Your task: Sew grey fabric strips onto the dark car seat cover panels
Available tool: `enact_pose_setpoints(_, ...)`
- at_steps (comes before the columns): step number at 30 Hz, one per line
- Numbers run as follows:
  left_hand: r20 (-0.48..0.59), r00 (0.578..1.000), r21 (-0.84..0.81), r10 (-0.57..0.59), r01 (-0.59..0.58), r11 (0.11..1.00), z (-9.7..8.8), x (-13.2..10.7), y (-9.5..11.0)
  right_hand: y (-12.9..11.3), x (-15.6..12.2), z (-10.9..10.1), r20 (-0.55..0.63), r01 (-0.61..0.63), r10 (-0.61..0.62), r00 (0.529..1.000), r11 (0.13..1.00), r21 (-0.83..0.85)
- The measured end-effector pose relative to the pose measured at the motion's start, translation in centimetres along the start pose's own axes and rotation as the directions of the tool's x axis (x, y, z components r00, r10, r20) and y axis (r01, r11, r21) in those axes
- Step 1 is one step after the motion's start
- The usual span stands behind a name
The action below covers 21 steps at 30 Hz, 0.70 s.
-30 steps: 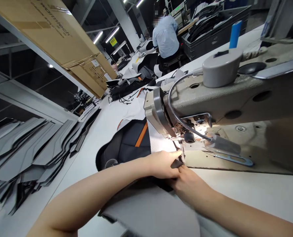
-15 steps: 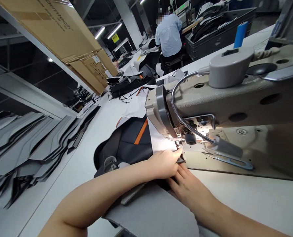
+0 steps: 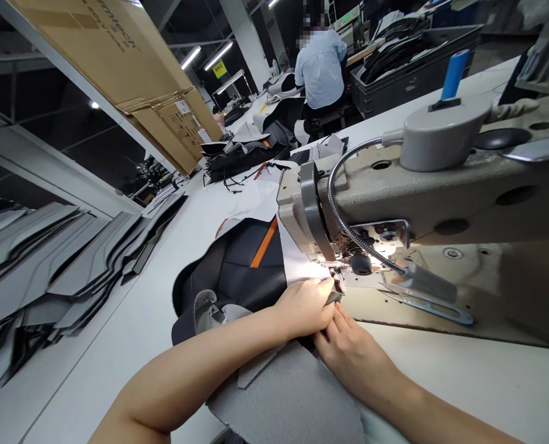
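A black sewn cover (image 3: 237, 259) with an orange stripe and grey backing lies on the table, its right edge at the needle area of a sewing machine (image 3: 348, 197). My left hand (image 3: 306, 305) is closed on that edge, fingertips just in front of the presser foot. Close against it, my right hand (image 3: 348, 348) pinches the edge of the same cover from the near side. A grey fabric flap (image 3: 288, 394) of the cover hangs toward me under my forearms. The machine's lamp lights the stitching spot; the fingertips partly hide the seam.
Stacked grey fabric panels (image 3: 80, 265) lie on the left. Beyond the machine are dark cut pieces (image 3: 247, 157) and a cardboard box (image 3: 163, 117). A person in a light blue shirt (image 3: 321, 68) sits farther back, beside a dark crate (image 3: 408, 68). A blue spool (image 3: 454, 74) stands on the machine.
My right hand's fingers have drawn in and now grip the cover's edge. The grey flap has shifted, and the edge by the needle is turned up slightly. The view has moved a little.
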<state>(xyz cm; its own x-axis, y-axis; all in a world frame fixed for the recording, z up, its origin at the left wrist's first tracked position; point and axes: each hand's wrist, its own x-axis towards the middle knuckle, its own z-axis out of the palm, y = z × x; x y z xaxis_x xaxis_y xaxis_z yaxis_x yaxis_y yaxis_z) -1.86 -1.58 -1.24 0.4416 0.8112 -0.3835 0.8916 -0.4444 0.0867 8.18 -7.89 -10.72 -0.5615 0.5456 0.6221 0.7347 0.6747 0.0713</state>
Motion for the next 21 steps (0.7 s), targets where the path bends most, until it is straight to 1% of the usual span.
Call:
enact_pose_setpoints(7,0.037,0.999,0.059,-0.008,0.006,0.998,-0.2,0.3,0.1,0.1,0.0,-0.2,-0.015,-0.002,0.002,1.000,1.000,0.031)
enact_pose_setpoints(14,0.080,0.997,0.025,-0.007,0.005,1.000,-1.1,0.9,-0.1,0.0,0.2,-0.4,0.020,0.001,-0.002,1.000,1.000,0.019)
enact_pose_setpoints(17,0.061,0.998,0.014,-0.005,0.005,1.000,-0.9,1.1,0.0,-0.1,0.3,-0.5,0.012,-0.001,0.001,1.000,1.000,0.010)
enact_pose_setpoints(21,-0.006,0.999,0.003,0.031,-0.031,1.000,-0.1,1.6,-0.1,0.3,0.2,-0.3,0.021,-0.009,0.009,1.000,1.000,0.007)
